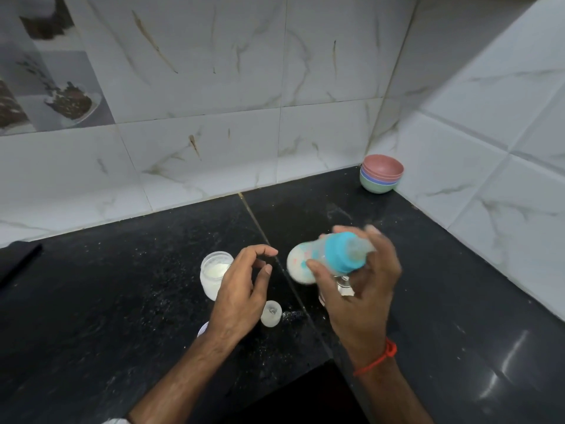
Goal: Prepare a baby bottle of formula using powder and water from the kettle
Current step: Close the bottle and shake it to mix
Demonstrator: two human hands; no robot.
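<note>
Now your right hand (357, 289) is wrapped around the baby bottle (321, 260), and the bottle is up in the air above the black counter (153, 270). It lies on its side. Its long line runs from the round white bottom, which sticks out past your thumb toward your other hand, to the blue cap end (341, 254) tucked under your fingertips (371, 231). The bottle and those fingers look blurry, so I think you are shaking it to mix the milk, with little left to do after that.

Your left hand (241, 289) is loose and holds nothing. Its fingers are curled a bit, with the fingertips just beside the bottle's white bottom but not touching it. So the right hand does the work, and the left hand is the one near enough to help.

The open powder jar (214, 270) sits just behind your left fingers. A small clear cap (271, 313) stands by your left palm. Something shiny hides under your right hand; I cannot tell what it is.
</note>
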